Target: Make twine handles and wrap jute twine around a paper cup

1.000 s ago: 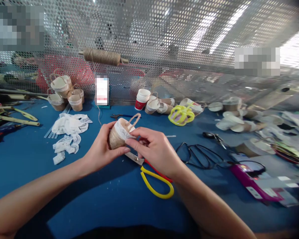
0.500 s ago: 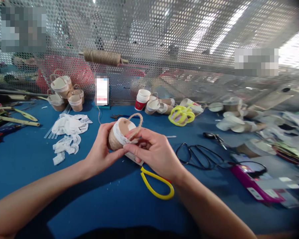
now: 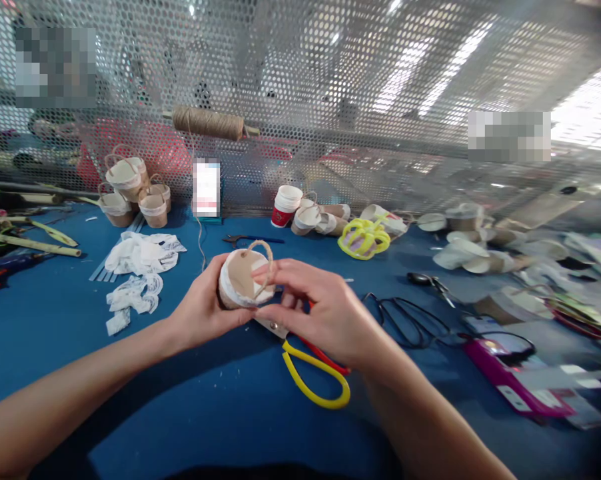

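While the left hand (image 3: 198,297) curls round the side of the cup (image 3: 241,275), the right hand (image 3: 313,310) pinches its rim by the twine handle (image 3: 270,261), a fingertip inside the mouth, thumb outside. Cup in front of the person, tilted, mouth facing back. Scissors (image 3: 275,327) just below, blades partly hidden. Lace (image 3: 143,253) on the tabletop (image 3: 180,413), to the left; pliers (image 3: 260,239) beyond the hands, twine spool (image 3: 208,123) further up.

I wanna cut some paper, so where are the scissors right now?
In the head view, the scissors lie on the blue table, below the centre, just to the lower right of the little cup, partly hidden by the right hand.
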